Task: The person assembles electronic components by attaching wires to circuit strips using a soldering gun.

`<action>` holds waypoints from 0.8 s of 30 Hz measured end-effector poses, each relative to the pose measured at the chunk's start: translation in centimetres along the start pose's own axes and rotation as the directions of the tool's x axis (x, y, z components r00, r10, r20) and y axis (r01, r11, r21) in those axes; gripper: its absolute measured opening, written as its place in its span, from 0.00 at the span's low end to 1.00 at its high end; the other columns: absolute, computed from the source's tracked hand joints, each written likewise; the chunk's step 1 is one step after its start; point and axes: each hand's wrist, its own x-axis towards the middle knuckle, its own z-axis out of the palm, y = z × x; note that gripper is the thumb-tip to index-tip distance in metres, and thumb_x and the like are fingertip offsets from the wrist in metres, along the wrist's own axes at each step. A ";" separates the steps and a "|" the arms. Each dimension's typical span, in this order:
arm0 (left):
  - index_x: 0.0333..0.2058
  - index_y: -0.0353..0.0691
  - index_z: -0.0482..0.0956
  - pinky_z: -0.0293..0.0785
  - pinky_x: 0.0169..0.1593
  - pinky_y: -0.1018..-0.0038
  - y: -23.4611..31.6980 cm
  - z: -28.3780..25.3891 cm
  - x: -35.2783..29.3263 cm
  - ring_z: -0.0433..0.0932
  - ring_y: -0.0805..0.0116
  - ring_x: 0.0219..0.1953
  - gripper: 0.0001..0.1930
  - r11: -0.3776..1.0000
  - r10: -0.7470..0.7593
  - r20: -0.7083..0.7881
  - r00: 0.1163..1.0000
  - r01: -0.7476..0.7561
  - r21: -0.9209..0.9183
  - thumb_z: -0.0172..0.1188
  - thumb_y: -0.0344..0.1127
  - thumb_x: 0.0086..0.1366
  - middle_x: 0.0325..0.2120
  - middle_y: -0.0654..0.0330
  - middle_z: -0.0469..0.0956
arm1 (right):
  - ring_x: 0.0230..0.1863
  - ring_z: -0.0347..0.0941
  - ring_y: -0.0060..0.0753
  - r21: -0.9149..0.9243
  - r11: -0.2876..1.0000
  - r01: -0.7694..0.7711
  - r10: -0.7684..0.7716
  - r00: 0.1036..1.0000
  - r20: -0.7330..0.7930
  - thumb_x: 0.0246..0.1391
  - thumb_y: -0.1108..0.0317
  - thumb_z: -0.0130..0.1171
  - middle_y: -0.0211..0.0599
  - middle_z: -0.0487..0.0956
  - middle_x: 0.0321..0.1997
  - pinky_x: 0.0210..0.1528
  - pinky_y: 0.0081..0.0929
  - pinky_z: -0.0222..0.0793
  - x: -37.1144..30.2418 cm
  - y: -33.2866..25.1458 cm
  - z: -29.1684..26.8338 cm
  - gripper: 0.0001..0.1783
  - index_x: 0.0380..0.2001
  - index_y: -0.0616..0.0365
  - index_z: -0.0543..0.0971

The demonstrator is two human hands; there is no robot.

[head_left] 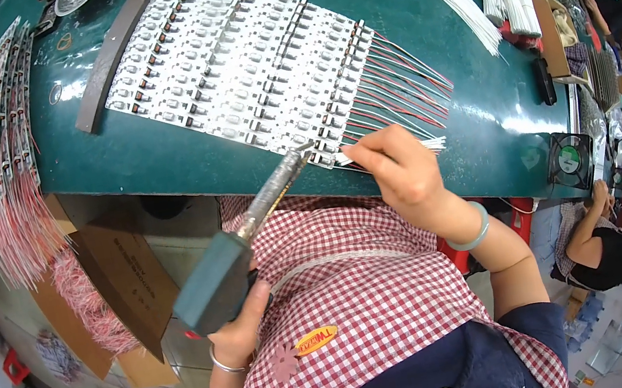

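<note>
My left hand (243, 320) is wrapped round the handle of a dark green soldering gun (215, 282). Its metal barrel slants up to the right, with the tip at the near right corner of a white panel of small circuit boards (223, 61). At that same corner, the thumb and fingers of my right hand (407, 178) are pinched on thin white wires (434, 144), which show partly behind the hand. Red and white wires (400, 88) stick out from the panel's right edge. My fingers hide the exact contact point.
A dark bar (112, 63) lies along the panel's left edge. Wired board strips (4, 155) hang over the table's left side above a cardboard box (122, 267). White wire bundles (513, 0) and a small fan (568, 159) sit at the right. A co-worker (602, 236) sits beyond.
</note>
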 end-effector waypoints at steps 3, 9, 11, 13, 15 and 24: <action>0.42 0.29 0.83 0.79 0.45 0.70 -0.6 -0.3 -0.4 0.85 0.58 0.38 0.15 0.914 0.154 0.181 0.971 -0.210 0.346 0.71 0.25 0.55 0.37 0.48 0.84 | 0.33 0.75 0.36 -0.038 0.997 0.061 -0.061 0.998 -0.011 0.41 0.78 0.62 0.38 0.77 0.33 0.31 0.31 0.72 -0.9 0.0 0.8 0.16 0.38 0.66 0.81; 0.36 0.28 0.83 0.80 0.38 0.68 -0.3 0.6 -0.3 0.84 0.55 0.33 0.12 0.819 0.274 0.261 0.926 -0.367 0.440 0.69 0.22 0.51 0.32 0.49 0.82 | 0.33 0.76 0.37 -0.064 0.996 0.064 -0.066 0.997 -0.031 0.40 0.77 0.62 0.39 0.79 0.33 0.30 0.30 0.72 -1.3 -0.6 1.2 0.17 0.39 0.67 0.82; 0.36 0.27 0.83 0.80 0.38 0.69 0.3 1.2 0.2 0.84 0.55 0.33 0.12 0.780 0.314 0.286 0.905 -0.417 0.467 0.69 0.22 0.51 0.31 0.50 0.82 | 0.33 0.76 0.36 -0.073 0.994 0.079 -0.082 0.996 -0.032 0.42 0.76 0.62 0.38 0.78 0.34 0.31 0.29 0.72 -1.3 -0.4 1.4 0.16 0.39 0.66 0.82; 0.36 0.27 0.83 0.80 0.38 0.69 0.9 1.8 0.4 0.84 0.55 0.33 0.12 0.735 0.352 0.312 0.883 -0.467 0.492 0.68 0.22 0.50 0.31 0.50 0.82 | 0.34 0.76 0.36 -0.084 0.993 0.085 -0.086 0.996 -0.018 0.42 0.76 0.62 0.37 0.78 0.34 0.32 0.29 0.72 -1.3 -0.4 1.3 0.17 0.40 0.66 0.82; 0.35 0.27 0.82 0.80 0.38 0.69 1.2 2.3 0.4 0.84 0.54 0.33 0.11 0.759 0.353 0.299 0.886 -0.459 0.463 0.68 0.22 0.51 0.32 0.49 0.82 | 0.35 0.76 0.35 -0.094 0.992 0.089 -0.090 0.996 -0.004 0.43 0.75 0.62 0.37 0.78 0.34 0.33 0.29 0.72 -1.3 -0.5 1.4 0.17 0.40 0.66 0.82; 0.33 0.27 0.81 0.80 0.37 0.70 1.6 3.3 0.3 0.84 0.55 0.33 0.10 0.694 0.400 0.320 0.859 -0.512 0.507 0.67 0.19 0.50 0.31 0.49 0.81 | 0.36 0.77 0.36 -0.092 0.991 0.097 -0.101 0.994 -0.036 0.44 0.74 0.61 0.38 0.78 0.37 0.35 0.31 0.72 -1.6 -0.5 1.9 0.18 0.42 0.67 0.81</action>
